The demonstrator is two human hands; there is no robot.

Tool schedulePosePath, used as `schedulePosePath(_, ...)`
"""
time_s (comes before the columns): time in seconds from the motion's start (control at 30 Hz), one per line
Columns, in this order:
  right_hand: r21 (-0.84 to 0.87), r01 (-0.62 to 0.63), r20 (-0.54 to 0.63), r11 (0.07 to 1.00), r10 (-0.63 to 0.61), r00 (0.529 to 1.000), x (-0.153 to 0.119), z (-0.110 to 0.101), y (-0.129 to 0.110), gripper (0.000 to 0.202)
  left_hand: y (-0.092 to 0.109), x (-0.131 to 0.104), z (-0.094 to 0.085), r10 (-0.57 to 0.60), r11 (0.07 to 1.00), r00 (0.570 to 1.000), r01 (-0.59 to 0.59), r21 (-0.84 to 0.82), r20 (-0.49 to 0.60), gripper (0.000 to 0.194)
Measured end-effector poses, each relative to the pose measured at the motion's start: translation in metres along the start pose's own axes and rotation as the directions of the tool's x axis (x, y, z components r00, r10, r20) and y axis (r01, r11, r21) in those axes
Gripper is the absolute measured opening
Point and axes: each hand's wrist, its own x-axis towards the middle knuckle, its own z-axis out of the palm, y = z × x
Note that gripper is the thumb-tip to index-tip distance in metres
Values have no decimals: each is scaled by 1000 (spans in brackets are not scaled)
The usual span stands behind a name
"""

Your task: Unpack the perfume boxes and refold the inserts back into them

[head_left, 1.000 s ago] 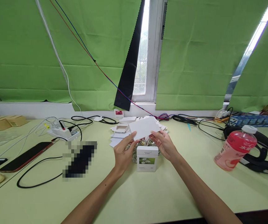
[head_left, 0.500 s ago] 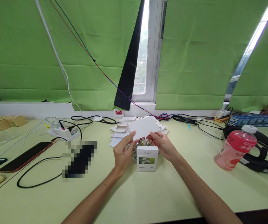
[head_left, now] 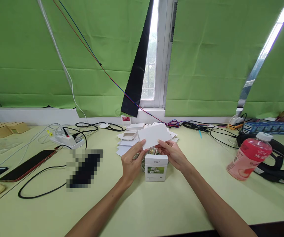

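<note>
White card (head_left: 154, 134): held up off the table (head_left: 137, 210) between both hands, with the broad blank face toward the camera and a slight slant, right end a little higher than left. Pinched near the lower left corner by the left hand (head_left: 132, 161), with a fingertip lying over the near face and more of the hand below the edge. Gripped around the middle of the lower edge by the right hand (head_left: 173, 154), with one digit pressed on the near face and others curled beneath. Hidden behind the card, so impossible to say exactly where the far fingertips press. Narrow on both sides, with the card alone filling each pinch. Clear of fingers along the upper edge and at the upper right corner.

Hangs above and just beyond an upright white box (head_left: 156, 159) with a flower picture, with a gap showing between the two. Covers part of a pile of white cartons (head_left: 128, 135). Half hidden behind the box, too obscured to name: shiny coiled material (head_left: 143, 167). Well apart from a pink bottle (head_left: 250, 158) on the right and a phone (head_left: 28, 166) on the left.
</note>
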Motion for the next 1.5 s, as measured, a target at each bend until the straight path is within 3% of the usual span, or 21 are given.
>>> schedulePosePath(0.67,43,45,-61,998,-42,997,5,-6,3,31,1,3,1,-122,988,987,130,-78,101,37)
schedulePosePath(1.2,109,33,-75,994,-25,997,7,-8,2,32,-1,4,-4,-19,996,979,1,90,201,41)
schedulePosePath(1.4,127,63,-122,990,-47,991,10,-16,-1,32,-3,5,-8,-31,994,987,13,109,159,40)
schedulePosePath(1.5,57,136,-191,989,-123,974,10,-19,-4,34,-2,6,-11,58,994,992,-67,80,115,30)
